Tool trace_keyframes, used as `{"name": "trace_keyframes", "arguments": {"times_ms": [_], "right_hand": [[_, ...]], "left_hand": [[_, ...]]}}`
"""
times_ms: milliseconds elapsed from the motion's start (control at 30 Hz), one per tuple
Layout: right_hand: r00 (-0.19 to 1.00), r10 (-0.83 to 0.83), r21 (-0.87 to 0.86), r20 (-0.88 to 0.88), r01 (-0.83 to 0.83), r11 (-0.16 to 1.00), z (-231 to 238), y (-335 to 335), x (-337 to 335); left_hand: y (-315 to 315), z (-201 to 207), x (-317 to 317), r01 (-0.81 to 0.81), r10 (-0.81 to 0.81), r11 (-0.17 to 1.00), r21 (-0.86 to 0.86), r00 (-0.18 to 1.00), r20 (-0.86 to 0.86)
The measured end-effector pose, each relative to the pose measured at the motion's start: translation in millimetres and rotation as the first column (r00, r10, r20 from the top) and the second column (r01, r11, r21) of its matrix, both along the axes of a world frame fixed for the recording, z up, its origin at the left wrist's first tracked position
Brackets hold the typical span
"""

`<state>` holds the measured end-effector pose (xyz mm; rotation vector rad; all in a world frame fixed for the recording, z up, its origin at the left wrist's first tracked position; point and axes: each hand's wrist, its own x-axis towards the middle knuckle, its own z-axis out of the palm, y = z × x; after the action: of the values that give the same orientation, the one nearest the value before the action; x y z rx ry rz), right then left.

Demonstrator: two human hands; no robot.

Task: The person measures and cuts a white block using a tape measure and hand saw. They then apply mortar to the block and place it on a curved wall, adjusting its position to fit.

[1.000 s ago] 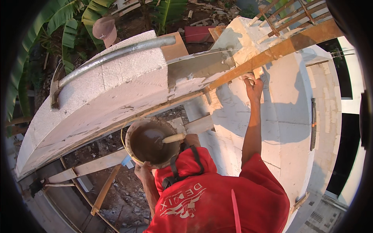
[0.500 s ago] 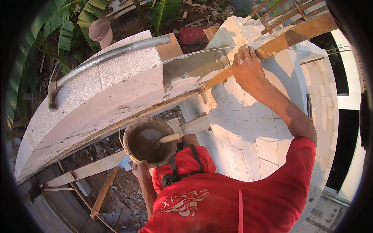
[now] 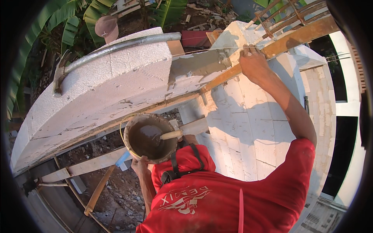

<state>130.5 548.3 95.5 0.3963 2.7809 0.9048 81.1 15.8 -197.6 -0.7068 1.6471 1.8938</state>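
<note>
My left hand (image 3: 140, 166) grips the near rim of a round bucket (image 3: 130, 149) that holds wet grey mortar (image 3: 148, 136). A tool with a pale wooden handle (image 3: 171, 135) lies across the bucket's right rim. Farther off, my right arm reaches to the end of the wall. There my right hand (image 3: 254, 65) bends its fingers down beside a wooden board (image 3: 221, 79), at the right end of a mortar bed (image 3: 200, 65). Its fingertips are partly hidden, so whatever they hold cannot be made out. Above the bed runs a thin string (image 3: 217, 49).
A hammer with a long metal handle (image 3: 116, 50) lies on the white block wall (image 3: 128, 73) at the left. Rusty rebar (image 3: 291, 17) sticks out at the upper right. Another person's cap (image 3: 106, 28) shows behind the wall. Wooden braces (image 3: 87, 167) stand above rubble, lower left.
The view has shifted a little. My right hand's fingers have moved slightly and now sit lower behind the knuckles. My left hand still keeps hold of the bucket.
</note>
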Motion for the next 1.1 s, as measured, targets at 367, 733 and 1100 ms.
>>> {"name": "trace_keyframes", "arguments": {"times_ms": [367,733,1100], "right_hand": [[0.917,0.076,-0.18,0.391,-0.005,0.984,-40,-69,83],[0.989,-0.1,-0.955,0.109,0.132,0.265,-201,-204,54],[0.984,-0.008,-0.881,0.178,0.163,0.444,-252,-251,26]], "left_hand": [[1,5,0,-0.035,0.034,0.998,-0.053,0.999,-0.005],[18,39,0,-0.015,0.007,0.996,-0.092,0.996,-0.089],[26,74,-3,0.041,-0.07,0.975,-0.219,0.99,-0.126]]}}
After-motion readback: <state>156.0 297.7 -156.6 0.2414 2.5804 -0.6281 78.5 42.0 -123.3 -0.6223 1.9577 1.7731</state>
